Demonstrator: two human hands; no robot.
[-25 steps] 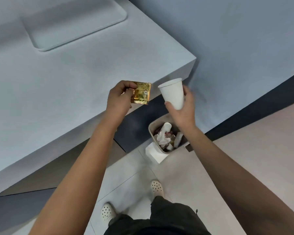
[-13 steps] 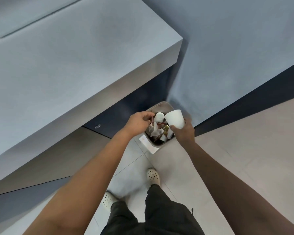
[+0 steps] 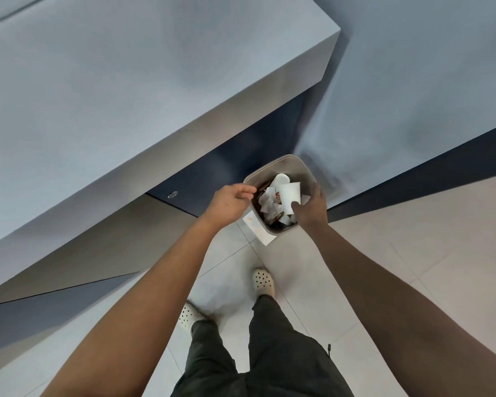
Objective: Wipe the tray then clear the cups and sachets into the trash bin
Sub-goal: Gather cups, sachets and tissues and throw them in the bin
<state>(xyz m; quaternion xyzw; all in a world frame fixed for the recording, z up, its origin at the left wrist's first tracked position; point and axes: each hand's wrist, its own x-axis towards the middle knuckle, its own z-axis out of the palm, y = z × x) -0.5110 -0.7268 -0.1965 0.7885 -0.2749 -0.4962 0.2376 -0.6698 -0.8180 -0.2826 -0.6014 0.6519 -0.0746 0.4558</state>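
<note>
White paper cup: we see the white paper cup (image 3: 289, 195) tipped on its side over the grey plastic trash bin (image 3: 306, 171), mouth toward the counter.
Right hand: our right hand (image 3: 312, 209) has thumb and fingers curled round the cup's lower wall.
Left hand: our left hand (image 3: 230, 202) hangs over the bin's near-left rim, fingers loosely curled, nothing visible in them.
Risk: we judge the bin is heaped high; a cup let go here could bounce off the pile and roll onto the pale tiled floor (image 3: 370, 253).
Risk two: nudging the rim could shift the light bin.
Bin contents: crumpled white paper, another white cup (image 3: 281, 179), dark wrappers; sachets too small to pick out.
Beside bin: white paper sheet (image 3: 257, 229) under its base.
</note>
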